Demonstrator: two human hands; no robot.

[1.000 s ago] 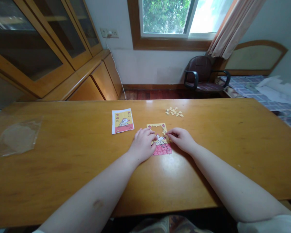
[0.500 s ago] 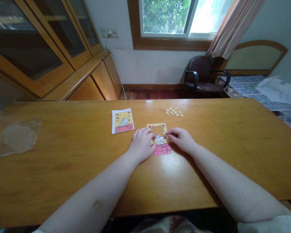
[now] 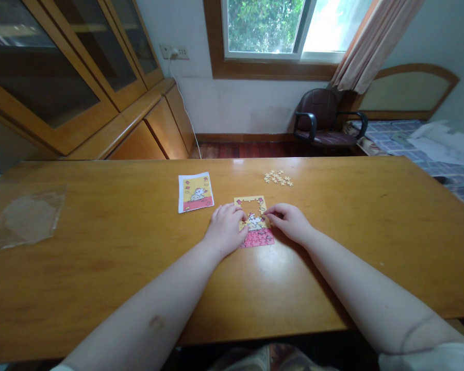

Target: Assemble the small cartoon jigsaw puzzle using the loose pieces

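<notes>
A small, partly assembled jigsaw puzzle (image 3: 258, 237) lies on the wooden table (image 3: 100, 257), with a pink bottom band, a yellow border and a gap in its upper middle. My left hand (image 3: 225, 230) rests palm down on its left edge, fingers lying loosely on the pieces. My right hand (image 3: 291, 221) sits at the puzzle's right edge with thumb and fingertips pinched together; what they hold is too small to make out. Left of the puzzle lies a reference picture card (image 3: 195, 192). A little heap of loose pieces (image 3: 278, 178) lies beyond the puzzle to the right.
A crumpled clear plastic bag (image 3: 25, 219) lies at the table's left end. Behind the table are wooden glass-door cabinets (image 3: 62, 77), a dark office chair (image 3: 320, 121) under the window, and a bed (image 3: 429, 149) at the right.
My left fingers have drawn back slightly to the left, uncovering a bit more of the puzzle's middle. My right hand has stayed in place.
</notes>
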